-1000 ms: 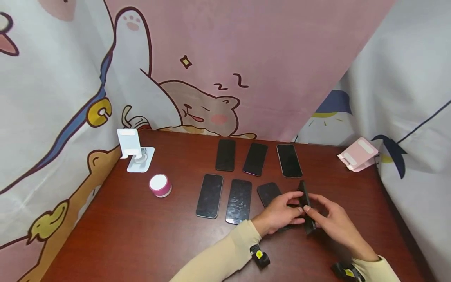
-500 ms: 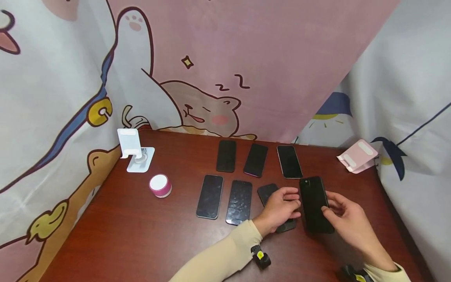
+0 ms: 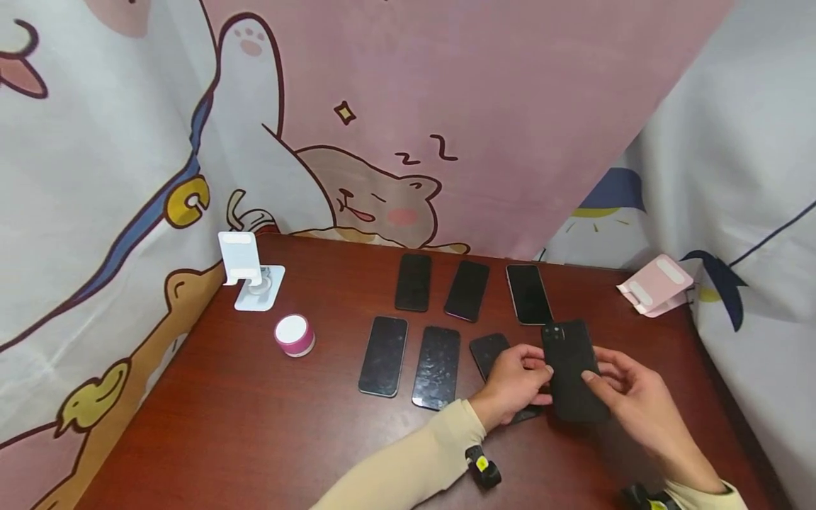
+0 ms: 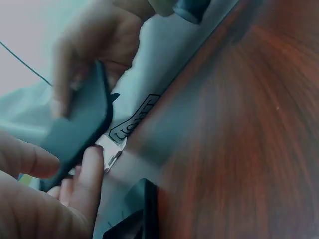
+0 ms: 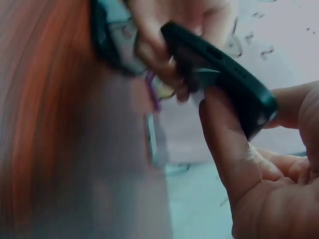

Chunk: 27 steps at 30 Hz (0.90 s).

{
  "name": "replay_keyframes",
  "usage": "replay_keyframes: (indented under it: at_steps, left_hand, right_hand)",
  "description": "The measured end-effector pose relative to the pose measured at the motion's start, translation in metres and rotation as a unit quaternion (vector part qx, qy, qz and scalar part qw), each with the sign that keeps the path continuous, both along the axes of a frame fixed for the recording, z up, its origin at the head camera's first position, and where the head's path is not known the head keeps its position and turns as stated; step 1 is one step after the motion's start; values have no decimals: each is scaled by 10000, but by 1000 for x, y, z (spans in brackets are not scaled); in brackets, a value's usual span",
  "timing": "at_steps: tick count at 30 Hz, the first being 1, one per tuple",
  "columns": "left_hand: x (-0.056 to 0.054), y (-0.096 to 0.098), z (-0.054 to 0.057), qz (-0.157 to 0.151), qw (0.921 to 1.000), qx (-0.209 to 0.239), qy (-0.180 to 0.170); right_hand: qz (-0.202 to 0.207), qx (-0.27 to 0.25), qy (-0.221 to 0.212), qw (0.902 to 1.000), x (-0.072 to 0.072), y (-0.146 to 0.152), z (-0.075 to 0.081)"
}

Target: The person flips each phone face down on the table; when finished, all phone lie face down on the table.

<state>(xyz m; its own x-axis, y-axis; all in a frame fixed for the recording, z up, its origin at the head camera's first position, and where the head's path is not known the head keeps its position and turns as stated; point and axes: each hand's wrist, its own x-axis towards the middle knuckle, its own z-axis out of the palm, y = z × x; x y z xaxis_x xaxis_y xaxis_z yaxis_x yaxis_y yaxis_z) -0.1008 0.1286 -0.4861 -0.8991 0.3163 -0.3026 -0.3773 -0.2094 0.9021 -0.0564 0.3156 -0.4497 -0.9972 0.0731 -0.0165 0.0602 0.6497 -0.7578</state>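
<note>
A black smartphone (image 3: 574,379) is held up above the right part of the table, its back with the camera bump facing the head camera. My right hand (image 3: 637,397) grips its right edge, thumb on the back and fingers behind. At the phone's left edge is my left hand (image 3: 516,379); the left wrist view shows its thumb (image 4: 42,162) and fingers on opposite sides of the phone's edge, pinching it. The right wrist view catches the lower end of the phone (image 5: 234,74) with its port. Under my left hand another dark phone (image 3: 489,350) lies partly hidden.
Several phones lie in two rows on the brown table (image 3: 255,425), among them a scratched one (image 3: 436,365). At left stand a white phone stand (image 3: 242,258) and a small pink round object with a white top (image 3: 295,335). A pink phone stand (image 3: 656,283) is at right.
The phone was edge-on between both hands, then turned so its back faces up. My left hand let go of its edge, then came back to it. The head view shifted slightly.
</note>
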Motion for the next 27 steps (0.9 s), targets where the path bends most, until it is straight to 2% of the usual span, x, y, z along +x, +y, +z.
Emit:
replay_keyframes:
  at_steps: [2,6,10,14,16,18,21,27]
  left_hand:
    - [0,0,1,-70,9997,-229,91]
    - [0,-5,5,-547,9933,-897,472]
    - [-2,-10,11,-960,9783,-1575,946]
    - [-3,-13,16,-1322,9591,-2142,1298]
    - [-3,-15,16,-1510,9530,-2260,1342]
    - [-3,-15,17,-1638,9507,-2259,1356]
    - [-3,-16,16,-1715,9494,-2260,1348]
    - [-5,-19,16,-1866,9407,-2474,1381]
  right_hand:
    - [-64,257,-170,9995,-4,7,-9]
    - [-202,550,-598,9965,-11,17,-22]
    - [-228,526,-854,9947,-13,21,-29]
    - [-149,335,-1102,9932,-16,24,-33]
    - [-90,282,-1199,9923,-16,26,-34]
    - [-17,225,-1274,9916,-17,27,-34]
    - [29,233,-1353,9905,-19,28,-34]
    - [22,465,-1304,9904,-21,27,-35]
